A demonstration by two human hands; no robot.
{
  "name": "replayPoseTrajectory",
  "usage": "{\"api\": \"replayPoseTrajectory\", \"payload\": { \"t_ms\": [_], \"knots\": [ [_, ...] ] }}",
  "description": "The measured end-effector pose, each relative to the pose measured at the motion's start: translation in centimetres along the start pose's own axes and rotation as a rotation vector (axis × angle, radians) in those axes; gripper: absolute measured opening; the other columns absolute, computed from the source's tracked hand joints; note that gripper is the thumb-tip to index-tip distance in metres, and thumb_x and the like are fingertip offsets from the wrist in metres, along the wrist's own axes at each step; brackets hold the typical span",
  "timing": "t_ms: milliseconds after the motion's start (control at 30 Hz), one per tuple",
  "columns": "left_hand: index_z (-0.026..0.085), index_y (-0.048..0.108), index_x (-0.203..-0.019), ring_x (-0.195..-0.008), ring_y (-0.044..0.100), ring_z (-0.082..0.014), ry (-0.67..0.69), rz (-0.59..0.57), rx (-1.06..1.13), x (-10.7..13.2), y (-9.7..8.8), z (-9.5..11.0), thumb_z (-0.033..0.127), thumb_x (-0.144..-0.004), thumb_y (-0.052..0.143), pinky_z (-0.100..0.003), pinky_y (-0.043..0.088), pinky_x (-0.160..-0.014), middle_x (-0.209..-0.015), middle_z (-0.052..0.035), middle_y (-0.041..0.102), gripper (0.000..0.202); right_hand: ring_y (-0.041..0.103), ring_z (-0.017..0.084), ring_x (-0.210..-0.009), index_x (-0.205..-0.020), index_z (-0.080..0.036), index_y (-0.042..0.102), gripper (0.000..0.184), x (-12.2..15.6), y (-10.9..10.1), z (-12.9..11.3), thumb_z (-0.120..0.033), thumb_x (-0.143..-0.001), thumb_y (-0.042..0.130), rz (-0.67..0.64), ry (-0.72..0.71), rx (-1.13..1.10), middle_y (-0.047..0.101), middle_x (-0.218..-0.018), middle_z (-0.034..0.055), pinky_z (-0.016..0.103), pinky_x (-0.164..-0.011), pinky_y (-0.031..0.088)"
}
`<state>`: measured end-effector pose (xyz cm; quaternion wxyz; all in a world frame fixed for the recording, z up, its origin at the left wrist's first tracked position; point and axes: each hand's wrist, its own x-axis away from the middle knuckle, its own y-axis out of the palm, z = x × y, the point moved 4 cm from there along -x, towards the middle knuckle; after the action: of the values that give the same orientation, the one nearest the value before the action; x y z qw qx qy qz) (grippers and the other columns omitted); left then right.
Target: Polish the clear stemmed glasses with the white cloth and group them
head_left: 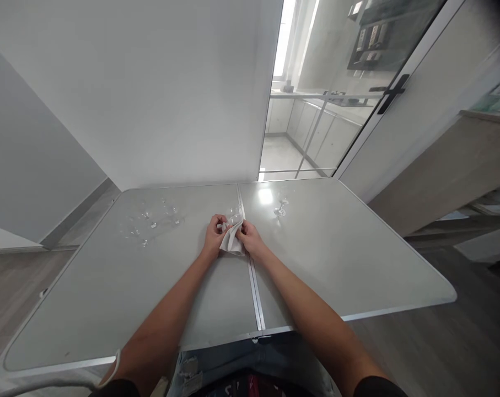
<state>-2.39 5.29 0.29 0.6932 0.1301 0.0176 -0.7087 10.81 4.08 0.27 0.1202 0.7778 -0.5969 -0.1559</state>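
Looked like wiping: left hand point(215, 237) and right hand point(252, 238) both gripped a white cloth point(232, 243) bunched against a clear glass point(234, 217), at 12 o'clock over the counter point(336, 253). Other glasses point(152, 224) sat at its 9 o'clock, a lone stemmed one point(280, 210) at 2. Next move probably called for a gentle turn.

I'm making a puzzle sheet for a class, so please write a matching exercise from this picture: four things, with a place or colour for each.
1. White cloth
2. Lone stemmed glass
3. Group of clear glasses
4. Door handle

A. On the left part of the table
B. Black
C. Between the left hand and the right hand
D. Right of the table's metal seam

Pairs: 1-C, 2-D, 3-A, 4-B
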Motion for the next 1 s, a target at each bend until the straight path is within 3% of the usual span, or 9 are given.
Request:
{"api": "replayPoseTrajectory", "payload": {
  "t_ms": [100,233,333,500,567,700,767,900,1000],
  "knots": [
    [0.022,0.057,-0.102,-0.090,0.063,-0.0150,0.016,-0.005,0.151,0.0,-0.1,0.3,0.051,-0.084,0.071,-0.025,0.050,-0.078,-0.110,-0.0055,0.065,0.037,0.061,0.015,-0.069,-0.090,-0.018,0.066,0.036,0.2,-0.1,0.8,-0.045,-0.072,0.082,-0.043,0.150,-0.033,0.068,-0.076,0.0014,0.025,-0.063,0.046],
    [0.019,0.055,-0.125,-0.105,0.067,-0.0248,-0.116,-0.120,0.306,0.0,0.3,0.0,0.056,-0.086,0.068,-0.037,0.053,-0.088,-0.129,-0.0167,0.064,0.055,0.054,0.014,-0.060,-0.078,-0.016,0.063,0.035,0.4,-0.1,1.6,-0.046,-0.072,0.079,-0.092,0.279,-0.046,0.062,-0.066,0.0008,0.025,-0.057,0.042],
    [0.020,0.053,-0.131,-0.105,0.069,-0.0265,-0.115,-0.133,0.333,-0.1,0.4,-0.1,0.055,-0.085,0.070,-0.040,0.055,-0.088,-0.132,-0.0184,0.064,0.059,0.051,0.014,-0.062,-0.080,-0.017,0.062,0.032,0.2,-0.3,1.1,-0.047,-0.076,0.073,-0.088,0.149,0.172,0.060,-0.069,0.0002,0.025,-0.060,0.040],
    [0.022,0.054,-0.129,-0.119,0.064,-0.0261,0.026,-0.075,0.337,-0.2,0.1,0.2,0.047,-0.079,0.080,-0.039,0.050,-0.101,-0.131,-0.0164,0.065,0.062,0.046,0.015,-0.064,-0.087,-0.021,0.061,0.014,0.3,-0.8,-0.3,-0.034,-0.081,0.065,0.092,-0.174,0.716,0.057,-0.070,-0.0013,0.026,-0.064,0.036],
    [0.022,0.055,-0.127,-0.120,0.064,-0.0263,0.024,-0.060,0.341,-0.2,0.0,0.2,0.048,-0.080,0.079,-0.040,0.049,-0.103,-0.129,-0.0161,0.066,0.059,0.046,0.015,-0.064,-0.085,-0.021,0.060,0.017,0.2,-0.8,-0.1,-0.038,-0.083,0.064,0.074,-0.144,0.619,0.056,-0.070,-0.0013,0.026,-0.063,0.036],
    [0.022,0.057,-0.123,-0.114,0.067,-0.0279,-0.027,-0.062,0.377,-0.2,0.0,0.1,0.053,-0.083,0.073,-0.044,0.051,-0.100,-0.126,-0.0162,0.068,0.054,0.043,0.013,-0.056,-0.081,-0.019,0.059,0.036,0.0,-0.8,1.5,-0.055,-0.081,0.064,0.006,0.154,0.143,0.053,-0.065,-0.0015,0.024,-0.053,0.035],
    [0.021,0.056,-0.124,-0.113,0.068,-0.0283,-0.035,-0.079,0.386,-0.2,0.0,0.1,0.055,-0.083,0.073,-0.044,0.051,-0.099,-0.126,-0.0167,0.068,0.055,0.042,0.012,-0.053,-0.079,-0.019,0.058,0.039,-0.1,-0.8,1.7,-0.057,-0.080,0.065,-0.010,0.231,0.067,0.051,-0.062,-0.0019,0.024,-0.050,0.034],
    [0.020,0.057,-0.123,-0.110,0.069,-0.0264,0.023,-0.021,0.353,-0.4,-0.4,0.0,0.052,-0.080,0.077,-0.041,0.052,-0.097,-0.122,-0.0165,0.070,0.057,0.048,0.015,-0.063,-0.084,-0.019,0.062,0.030,0.1,-0.7,0.2,-0.049,-0.082,0.065,-0.027,-0.027,0.380,0.056,-0.070,0.0001,0.026,-0.059,0.037],
    [0.021,0.057,-0.122,-0.112,0.068,-0.0257,0.066,0.020,0.306,-0.5,-0.7,0.0,0.048,-0.075,0.083,-0.039,0.051,-0.099,-0.122,-0.0158,0.070,0.061,0.049,0.016,-0.067,-0.088,-0.021,0.062,0.019,0.4,-0.6,-0.9,-0.037,-0.080,0.067,0.067,-0.198,0.701,0.057,-0.073,-0.0002,0.026,-0.064,0.036]
  ]
}}
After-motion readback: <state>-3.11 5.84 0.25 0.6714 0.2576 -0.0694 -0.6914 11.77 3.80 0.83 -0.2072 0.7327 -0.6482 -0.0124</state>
